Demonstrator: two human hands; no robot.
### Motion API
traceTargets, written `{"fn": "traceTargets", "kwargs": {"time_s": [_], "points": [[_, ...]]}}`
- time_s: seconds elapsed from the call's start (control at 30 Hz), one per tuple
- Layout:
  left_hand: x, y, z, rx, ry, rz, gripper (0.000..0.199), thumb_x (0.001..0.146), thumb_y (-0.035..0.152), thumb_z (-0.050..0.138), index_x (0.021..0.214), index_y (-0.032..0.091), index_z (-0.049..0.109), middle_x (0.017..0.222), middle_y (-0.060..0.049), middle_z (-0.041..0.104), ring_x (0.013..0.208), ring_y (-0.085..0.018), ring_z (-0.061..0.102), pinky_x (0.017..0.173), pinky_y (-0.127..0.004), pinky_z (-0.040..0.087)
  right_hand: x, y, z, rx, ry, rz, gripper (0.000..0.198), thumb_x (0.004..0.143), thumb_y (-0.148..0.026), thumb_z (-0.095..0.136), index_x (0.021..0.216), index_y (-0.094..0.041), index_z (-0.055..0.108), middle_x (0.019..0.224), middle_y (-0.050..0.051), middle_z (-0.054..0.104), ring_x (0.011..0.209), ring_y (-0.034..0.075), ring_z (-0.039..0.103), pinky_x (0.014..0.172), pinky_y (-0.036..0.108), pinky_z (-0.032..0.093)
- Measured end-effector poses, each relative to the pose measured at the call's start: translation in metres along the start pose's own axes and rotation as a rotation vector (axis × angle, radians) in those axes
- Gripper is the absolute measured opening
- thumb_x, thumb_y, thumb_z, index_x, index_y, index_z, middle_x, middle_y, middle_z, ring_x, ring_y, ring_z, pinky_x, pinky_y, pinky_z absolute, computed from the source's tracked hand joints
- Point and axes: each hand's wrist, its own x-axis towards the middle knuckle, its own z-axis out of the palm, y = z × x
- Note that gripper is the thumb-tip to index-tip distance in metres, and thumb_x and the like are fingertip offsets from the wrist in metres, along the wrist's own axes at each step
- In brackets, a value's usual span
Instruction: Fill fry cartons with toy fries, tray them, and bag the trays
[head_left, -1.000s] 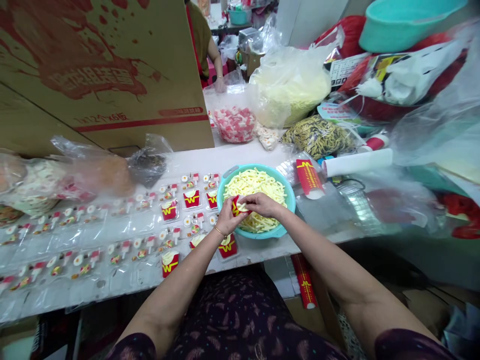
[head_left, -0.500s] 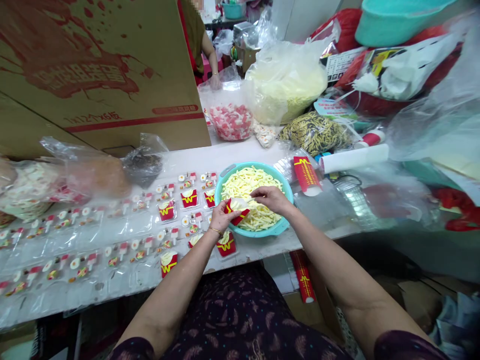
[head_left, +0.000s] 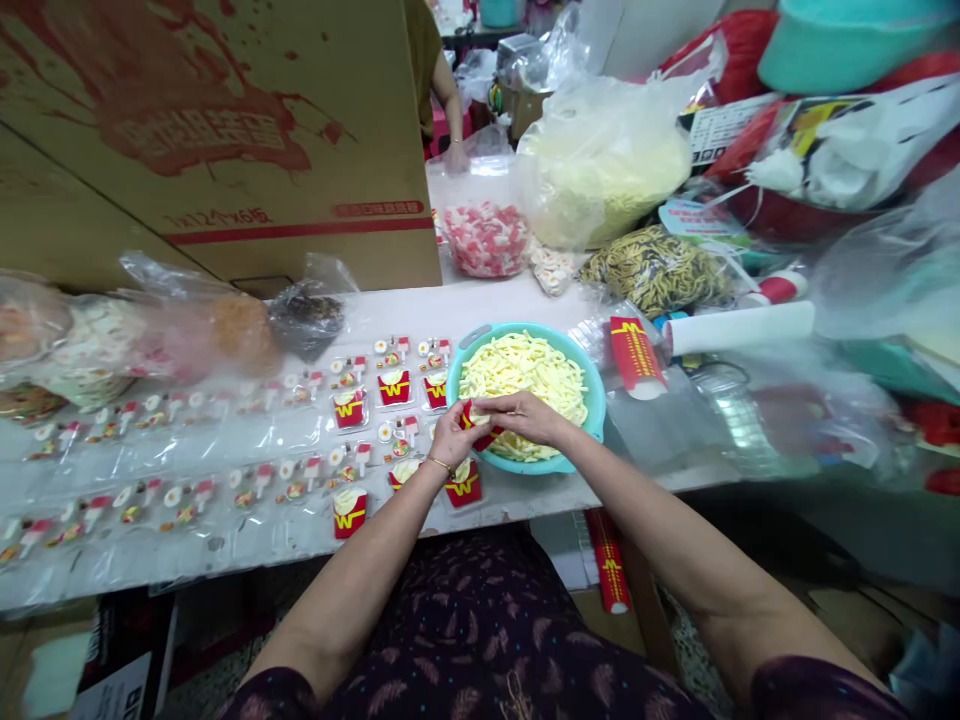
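Observation:
A small red french fry carton (head_left: 484, 432) with yellow markings is gripped in my left hand (head_left: 451, 442), over the near left rim of a turquoise basin (head_left: 598, 400). My right hand (head_left: 523, 416) is closed, its fingers together across the carton's top and touching it. The hands partly cover the carton and what is in it. Pale yellow fry-shaped sticks (head_left: 536, 365) fill the basin. Left of it, several filled red cartons (head_left: 394, 387) sit in clear plastic trays (head_left: 285, 455), among miniature food pieces.
A large cardboard box (head_left: 300, 130) stands at the back left. Bags of pink-and-white pieces (head_left: 486, 238), yellow sticks (head_left: 600, 170) and dark strands (head_left: 652, 268) line the back. Flat red cartons (head_left: 636, 355) lie right of the basin. Another person's hand (head_left: 455, 155) is behind the bags.
My right hand has moved left from above the sticks onto the carton's top. The carton is now more covered by my fingers. The whole view has shifted slightly.

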Motion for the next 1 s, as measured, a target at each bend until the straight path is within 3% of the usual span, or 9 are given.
{"fn": "traceTargets", "kwargs": {"time_s": [0.1,0.3,0.47,0.53,0.67,0.77,0.9,1.0], "points": [[0.0,0.007,-0.006,-0.12,0.028,-0.041,0.057,0.047,0.023,0.077,0.098,0.012,0.053,0.095,-0.005,0.064,0.084,-0.017,0.06,0.082,-0.036,0.047,-0.002,0.004,-0.009,-0.032,0.128,0.003,0.028,0.073,-0.02,0.056,0.1,-0.019,0.064,0.102,0.005,0.064,0.093,0.017,0.058,0.078,0.028,0.046],[-0.001,0.005,-0.015,-0.186,0.069,-0.057,0.057,0.046,0.021,0.077,0.098,0.013,0.054,0.096,-0.005,0.064,0.083,-0.017,0.06,0.081,-0.036,0.048,-0.005,0.014,-0.012,-0.082,0.132,0.118,0.011,0.069,-0.018,0.058,0.076,-0.017,0.067,0.071,0.001,0.065,0.065,0.013,0.058,0.063,0.025,0.046],[-0.006,0.001,-0.025,-0.081,0.053,-0.023,0.056,0.048,0.026,0.077,0.099,0.013,0.055,0.093,-0.005,0.065,0.083,-0.018,0.06,0.079,-0.035,0.048,0.005,0.007,-0.005,-0.08,0.382,0.087,0.013,0.072,-0.022,0.055,0.077,-0.018,0.067,0.075,0.003,0.065,0.07,0.014,0.058,0.067,0.027,0.046],[-0.008,0.001,-0.029,0.022,0.061,0.025,0.055,0.051,0.028,0.076,0.1,0.014,0.056,0.092,-0.004,0.065,0.081,-0.017,0.06,0.078,-0.034,0.048,0.015,0.001,0.011,-0.135,0.309,0.033,0.016,0.074,-0.019,0.052,0.077,-0.019,0.068,0.078,0.004,0.065,0.074,0.015,0.058,0.071,0.027,0.045],[-0.023,0.003,-0.044,0.391,0.19,0.132,0.041,0.057,0.027,0.07,0.095,0.016,0.059,0.088,-0.002,0.065,0.08,-0.018,0.059,0.078,-0.034,0.046,0.033,-0.011,0.056,-0.229,-0.046,-0.053,0.022,0.074,-0.012,0.046,0.074,-0.018,0.067,0.081,0.004,0.064,0.077,0.014,0.057,0.075,0.027,0.043],[-0.043,0.001,-0.066,0.587,0.289,0.163,0.029,0.062,0.018,0.063,0.091,0.018,0.061,0.087,-0.003,0.066,0.083,-0.02,0.059,0.079,-0.035,0.046,0.04,-0.017,0.097,-0.164,-0.085,-0.031,0.025,0.079,-0.024,0.046,0.062,-0.017,0.062,0.064,0.002,0.059,0.064,0.013,0.054,0.064,0.025,0.042],[-0.081,-0.014,-0.108,0.609,0.475,0.114,0.037,0.061,0.016,0.062,0.097,0.02,0.059,0.096,-0.004,0.064,0.093,-0.023,0.057,0.087,-0.039,0.043,0.054,-0.026,0.158,-0.108,-0.02,-0.011,0.027,0.078,-0.028,0.047,0.056,-0.017,0.056,0.058,0.001,0.054,0.06,0.012,0.05,0.057,0.023,0.039],[-0.115,-0.029,-0.141,0.492,0.599,0.028,0.052,0.058,0.023,0.067,0.109,0.02,0.054,0.108,-0.006,0.06,0.102,-0.024,0.054,0.091,-0.041,0.04,0.072,-0.038,0.204,-0.109,-0.221,-0.056,0.024,0.076,-0.021,0.047,0.054,-0.017,0.056,0.058,-0.001,0.055,0.058,0.011,0.05,0.057,0.022,0.038]]}}
